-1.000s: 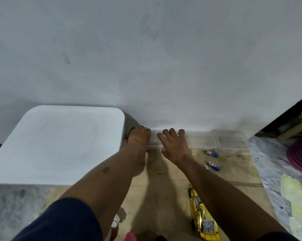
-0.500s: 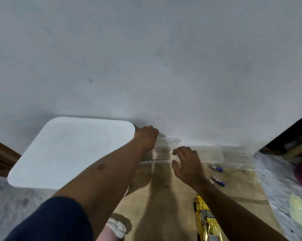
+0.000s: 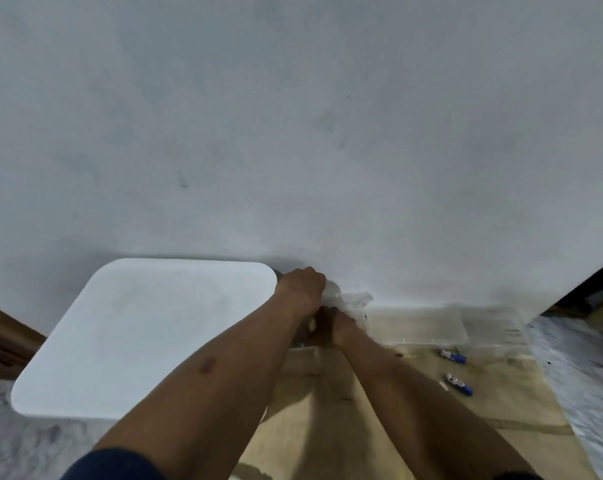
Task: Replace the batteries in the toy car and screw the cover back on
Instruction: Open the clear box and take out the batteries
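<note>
both hands work at the clear box (image 3: pixel 414 327) against the wall: the left hand (image 3: pixel 300 292) grips its raised lid (image 3: pixel 353 297), and the right hand (image 3: pixel 338 327) reaches in, its fingers hidden, so i cannot tell its grip. the lid may slip and drop on that hand. two batteries (image 3: pixel 452 356) lie loose near the board's far right corner and might roll, the white stool (image 3: pixel 137 334) crowds the left arm, and the car is out of view.

wall (image 3: pixel 293 116): matt painted plaster, faintly scuffed. stool top (image 3: pixel 137 337): smooth white plastic, dull sheen. boxes (image 3: pixel 416 325) against the wall: clear, thin plastic, slightly glossy. work surface (image 3: pixel 328 427): flat tan wood-like board, stained, matt. two batteries (image 3: pixel 452 356): glossy blue-and-white wrap. floor (image 3: pixel 570 368): mottled grey, stone-like.
</note>
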Demonstrator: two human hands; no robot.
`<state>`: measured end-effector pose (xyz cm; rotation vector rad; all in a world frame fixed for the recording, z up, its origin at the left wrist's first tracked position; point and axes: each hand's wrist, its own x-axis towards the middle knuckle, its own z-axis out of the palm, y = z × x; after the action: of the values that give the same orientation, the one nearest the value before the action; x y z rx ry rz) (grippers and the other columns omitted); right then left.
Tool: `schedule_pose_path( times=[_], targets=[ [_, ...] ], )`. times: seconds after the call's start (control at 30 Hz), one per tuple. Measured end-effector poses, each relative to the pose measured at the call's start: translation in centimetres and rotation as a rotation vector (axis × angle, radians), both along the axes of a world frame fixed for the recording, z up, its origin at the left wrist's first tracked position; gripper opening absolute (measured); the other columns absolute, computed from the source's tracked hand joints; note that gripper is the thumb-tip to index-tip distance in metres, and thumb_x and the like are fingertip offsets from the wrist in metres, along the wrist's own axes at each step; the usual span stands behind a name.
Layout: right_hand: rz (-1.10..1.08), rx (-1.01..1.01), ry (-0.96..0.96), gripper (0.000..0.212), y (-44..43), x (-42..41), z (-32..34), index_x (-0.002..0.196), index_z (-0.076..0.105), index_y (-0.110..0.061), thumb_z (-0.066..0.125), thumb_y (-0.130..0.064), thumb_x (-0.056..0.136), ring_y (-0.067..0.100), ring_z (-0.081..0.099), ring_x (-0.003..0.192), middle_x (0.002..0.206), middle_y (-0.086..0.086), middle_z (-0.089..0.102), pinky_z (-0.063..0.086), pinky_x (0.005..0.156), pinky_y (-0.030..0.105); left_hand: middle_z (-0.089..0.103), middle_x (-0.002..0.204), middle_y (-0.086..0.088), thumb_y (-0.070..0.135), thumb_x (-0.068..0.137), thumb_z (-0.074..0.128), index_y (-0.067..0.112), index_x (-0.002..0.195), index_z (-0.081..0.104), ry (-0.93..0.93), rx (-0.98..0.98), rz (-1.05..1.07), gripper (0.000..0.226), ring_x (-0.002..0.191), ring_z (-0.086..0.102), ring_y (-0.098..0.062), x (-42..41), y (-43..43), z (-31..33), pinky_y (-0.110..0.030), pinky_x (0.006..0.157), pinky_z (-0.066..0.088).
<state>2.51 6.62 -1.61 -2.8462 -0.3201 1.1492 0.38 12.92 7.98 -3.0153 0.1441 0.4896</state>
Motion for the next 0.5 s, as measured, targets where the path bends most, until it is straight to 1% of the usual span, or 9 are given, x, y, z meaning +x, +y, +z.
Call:
schedule_pose_path(
  times=[0.07,0.1,0.17,0.27,0.33,0.37,0.4,0.47,0.5],
  targets=[
    [0.077,-0.077,0.159,0.021,0.8,0.9,0.1,0.110,0.071,-0.018,0.070,-0.024,0.090,0.032,0.062,0.113,0.111,0.008,0.073,0.036,0.113,0.052,0.062,0.120,-0.009,0.009,0.094,0.061,0.009,0.124,0.059,0.002,-0.003,0.002,0.030,0.109,0.063,-0.027,0.3,0.0,-0.1,-0.036,0.096,0.053],
    [0.087,-0.127,0.159,0.019,0.9,1.2,0.5,0.110,0.071,-0.018,0.067,-0.024,0.093,0.030,0.062,0.114,0.112,0.008,0.073,0.035,0.114,0.050,0.062,0.121,-0.009,0.009,0.094,0.061,0.009,0.126,0.059,-0.002,-0.007,0.003,0.032,0.110,0.063,-0.028,0.4,0.1,-0.2,-0.037,0.097,0.053],
    [0.033,-0.088,-0.019,0.024,1.0,1.6,0.7,0.118,0.066,-0.015,0.060,-0.024,0.097,0.026,0.061,0.115,0.119,0.008,0.069,0.041,0.110,0.043,0.060,0.124,-0.010,0.006,0.093,0.062,0.009,0.128,0.058,-0.004,-0.015,0.004,0.035,0.112,0.062,-0.028,0.6,0.3,-0.2,-0.037,0.098,0.052],
    [0.140,0.011,-0.058,0.031,-2.2,-0.5,-0.8,0.125,0.060,-0.011,0.060,-0.025,0.098,0.021,0.063,0.100,0.117,0.010,0.065,0.051,0.095,0.034,0.058,0.124,-0.011,0.002,0.089,0.064,0.009,0.127,0.058,-0.001,-0.032,-0.001,0.039,0.112,0.061,-0.029,0.6,0.4,-0.4,-0.035,0.095,0.052],
    [0.098,0.077,-0.040,0.018,-2.8,-0.6,-1.4,0.112,0.063,-0.011,0.059,-0.022,0.098,0.015,0.061,0.088,0.102,0.005,0.064,0.052,0.082,0.027,0.058,0.124,-0.011,0.001,0.087,0.064,0.010,0.126,0.058,-0.004,-0.029,-0.004,0.041,0.112,0.062,-0.029,0.5,0.4,-0.4,-0.035,0.094,0.053],
    [0.074,0.135,-0.055,0.011,-2.9,-0.5,-1.4,0.102,0.063,-0.011,0.058,-0.020,0.098,0.013,0.058,0.080,0.093,0.003,0.062,0.050,0.073,0.024,0.058,0.124,-0.011,0.000,0.087,0.064,0.009,0.127,0.058,-0.004,-0.024,-0.008,0.041,0.112,0.062,-0.029,0.6,0.4,-0.4,-0.035,0.093,0.053],
    [0.097,0.188,-0.103,0.009,-3.3,-0.6,-1.2,0.098,0.064,-0.012,0.058,-0.019,0.097,0.013,0.056,0.076,0.089,0.002,0.061,0.048,0.070,0.024,0.059,0.124,-0.011,0.001,0.088,0.064,0.009,0.127,0.059,-0.004,-0.020,-0.012,0.040,0.111,0.062,-0.029,0.5,0.3,-0.5,-0.035,0.092,0.053],
    [0.094,0.299,-0.198,0.012,-4.6,-1.0,-0.6,0.104,0.067,-0.013,0.058,-0.015,0.096,0.018,0.062,0.081,0.095,0.006,0.068,0.054,0.079,0.030,0.061,0.122,-0.010,0.002,0.089,0.064,0.010,0.126,0.061,-0.003,-0.007,-0.023,0.038,0.108,0.063,-0.028,0.4,0.4,-0.6,-0.035,0.090,0.054],
    [0.168,0.333,-0.248,0.014,-5.4,-1.5,-0.1,0.108,0.066,-0.015,0.058,-0.014,0.096,0.021,0.065,0.084,0.099,0.008,0.070,0.055,0.081,0.032,0.062,0.121,-0.010,0.003,0.089,0.064,0.010,0.124,0.062,-0.001,-0.003,-0.022,0.037,0.106,0.064,-0.028,0.3,0.4,-0.6,-0.035,0.089,0.055]
  ],
)
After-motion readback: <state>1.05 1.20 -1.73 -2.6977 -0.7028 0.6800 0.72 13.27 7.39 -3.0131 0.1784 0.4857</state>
